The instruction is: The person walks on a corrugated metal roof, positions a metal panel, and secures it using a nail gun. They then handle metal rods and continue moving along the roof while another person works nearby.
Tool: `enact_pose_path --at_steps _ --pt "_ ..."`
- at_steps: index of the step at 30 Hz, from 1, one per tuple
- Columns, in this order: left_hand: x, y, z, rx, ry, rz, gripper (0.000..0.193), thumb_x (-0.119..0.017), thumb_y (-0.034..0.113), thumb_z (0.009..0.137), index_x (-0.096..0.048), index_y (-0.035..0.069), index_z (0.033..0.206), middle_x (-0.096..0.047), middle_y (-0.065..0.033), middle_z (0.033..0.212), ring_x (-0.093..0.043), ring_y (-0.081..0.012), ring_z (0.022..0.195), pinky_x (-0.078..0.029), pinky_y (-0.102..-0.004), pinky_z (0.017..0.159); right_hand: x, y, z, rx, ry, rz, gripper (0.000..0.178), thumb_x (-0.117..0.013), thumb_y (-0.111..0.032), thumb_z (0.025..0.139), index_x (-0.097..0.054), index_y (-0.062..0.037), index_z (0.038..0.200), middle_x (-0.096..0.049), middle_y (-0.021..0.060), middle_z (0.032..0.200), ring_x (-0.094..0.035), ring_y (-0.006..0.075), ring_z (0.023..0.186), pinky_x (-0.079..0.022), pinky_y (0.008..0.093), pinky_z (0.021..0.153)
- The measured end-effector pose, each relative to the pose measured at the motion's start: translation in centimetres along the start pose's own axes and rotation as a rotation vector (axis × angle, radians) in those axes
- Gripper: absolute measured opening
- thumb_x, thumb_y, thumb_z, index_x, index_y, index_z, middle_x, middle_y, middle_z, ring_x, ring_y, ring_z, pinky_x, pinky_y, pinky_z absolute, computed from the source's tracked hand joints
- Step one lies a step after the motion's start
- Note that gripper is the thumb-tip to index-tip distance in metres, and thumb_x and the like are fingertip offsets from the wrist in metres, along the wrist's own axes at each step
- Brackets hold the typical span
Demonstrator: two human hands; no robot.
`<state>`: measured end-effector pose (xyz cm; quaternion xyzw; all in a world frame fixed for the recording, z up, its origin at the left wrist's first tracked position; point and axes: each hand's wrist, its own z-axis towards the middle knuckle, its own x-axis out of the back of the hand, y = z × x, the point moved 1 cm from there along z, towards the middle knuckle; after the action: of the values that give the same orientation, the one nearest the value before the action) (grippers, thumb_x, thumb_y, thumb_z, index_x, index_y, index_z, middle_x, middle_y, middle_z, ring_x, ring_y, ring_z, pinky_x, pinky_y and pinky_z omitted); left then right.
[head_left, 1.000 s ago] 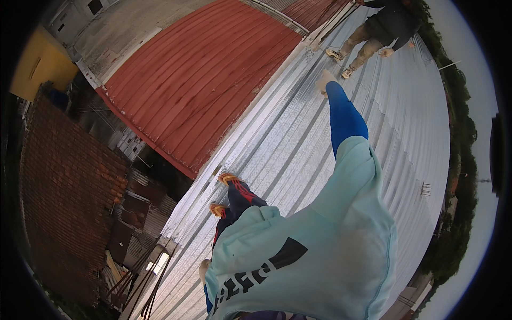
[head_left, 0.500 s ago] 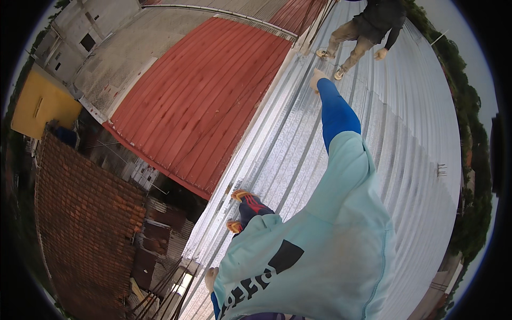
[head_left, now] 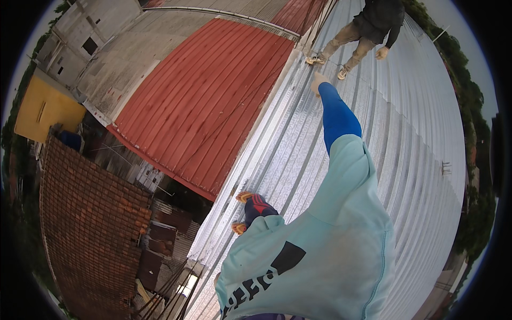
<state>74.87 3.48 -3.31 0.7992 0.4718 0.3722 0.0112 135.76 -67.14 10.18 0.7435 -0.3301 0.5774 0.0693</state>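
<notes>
My right arm, in a blue sleeve (head_left: 340, 114) under a pale teal shirt (head_left: 341, 213), reaches out over the silvery corrugated metal roof (head_left: 298, 154). At its end my right hand (head_left: 319, 84) appears to point ahead with a finger out, holding nothing; it is small in the picture. It appears just in front of the shoes of another person (head_left: 368, 32), who stands farther up the roof. Of my left hand only a sliver (head_left: 216, 278) shows beside the shirt's left edge, its fingers hidden. My feet (head_left: 242, 198) in orange-yellow footwear stand near the roof's left edge.
Left of the metal roof lies a lower red ribbed roof (head_left: 202, 101). Below it are a brown tiled roof (head_left: 90, 218) and a dark gap. Dark rods (head_left: 169, 292) lie near the edge at lower left. Thin metal pieces (head_left: 446, 168) stick up on the right.
The other person's foot has shifted left on the roof. My left hand has mostly slipped out of sight behind the shirt. My right arm stays stretched out, and the view has shifted slightly.
</notes>
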Motion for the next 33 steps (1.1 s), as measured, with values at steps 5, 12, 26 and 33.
enact_pose_path --at_steps 5,12,26,33 --pt "-0.6 1.0 1.1 -0.023 -0.026 -0.018 0.053 -0.064 0.049 0.095 -0.075 0.003 0.118 -0.074 -0.028 0.112 -0.069 -0.0445 0.111 -0.053 -0.0481 0.098 -1.2 2.4 4.8 0.085 0.097 -0.175 0.066 -0.058 -0.009 0.097 -0.041 -0.0091 0.161 -0.073 0.0256 0.125 -0.079 0.0394 0.089 -0.065 0.0492 0.067" --pt "-0.5 0.0 0.6 -0.004 -0.026 -0.002 0.053 -0.064 0.049 0.095 -0.075 0.003 0.12 -0.074 -0.0279 0.114 -0.069 -0.0444 0.112 -0.053 -0.0482 0.099 -0.8 -0.2 1.0 0.027 -0.026 -0.065 0.066 -0.065 -0.01 0.1 -0.04 -0.0085 0.161 -0.068 0.0247 0.14 -0.075 0.044 0.107 -0.063 0.0571 0.078" --pt "-1.3 -0.5 0.1 -0.014 -0.05 -0.01 0.055 -0.065 0.049 0.095 -0.074 0.003 0.122 -0.073 -0.0279 0.117 -0.068 -0.0443 0.115 -0.053 -0.0486 0.1 -2.5 1.1 2.8 0.017 0.033 -0.214 0.065 -0.054 -0.013 0.103 -0.039 -0.0124 0.167 -0.05 0.015 0.165 -0.055 0.0367 0.146 -0.05 0.0484 0.115" --pt "-1.5 -0.2 0.1 -0.022 -0.065 -0.005 0.056 -0.065 0.049 0.095 -0.074 0.003 0.124 -0.073 -0.0279 0.119 -0.068 -0.0442 0.116 -0.053 -0.0488 0.101 -1.8 3.6 0.8 0.05 0.052 -0.098 0.064 -0.059 -0.006 0.097 -0.043 -0.0115 0.158 -0.074 0.0256 0.121 -0.077 0.0424 0.089 -0.06 0.0543 0.067"
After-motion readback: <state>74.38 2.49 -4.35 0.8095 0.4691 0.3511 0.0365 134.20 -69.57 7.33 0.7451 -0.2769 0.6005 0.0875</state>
